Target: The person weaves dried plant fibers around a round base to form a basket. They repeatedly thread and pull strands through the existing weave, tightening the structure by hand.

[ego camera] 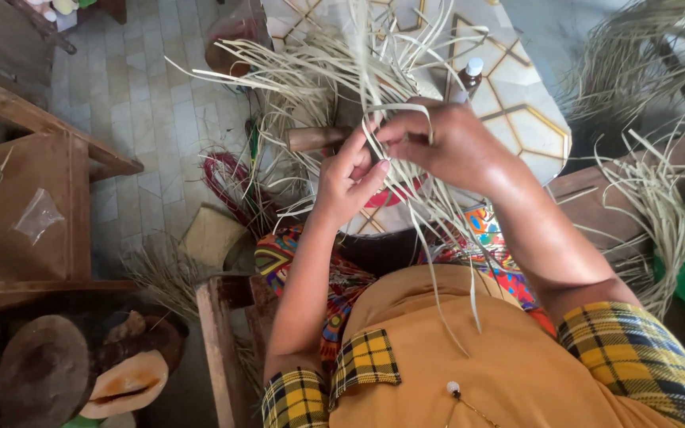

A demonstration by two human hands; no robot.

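- Left hand [348, 178]: fingers curled shut on pale straw strips [358, 71], thumb pressed against them.
- Right hand [449, 143]: closed, pinching the same strips just beside the left; fingertips of both hands touch.
- Strips fan upward and outward from the hands over a patterned round table [529, 131]; loose ends trail down across the person's orange top.
- Small brown bottle with white cap [472, 75] stands on the table, near the right hand.
- Wooden bench [33, 206] well apart, to the left.
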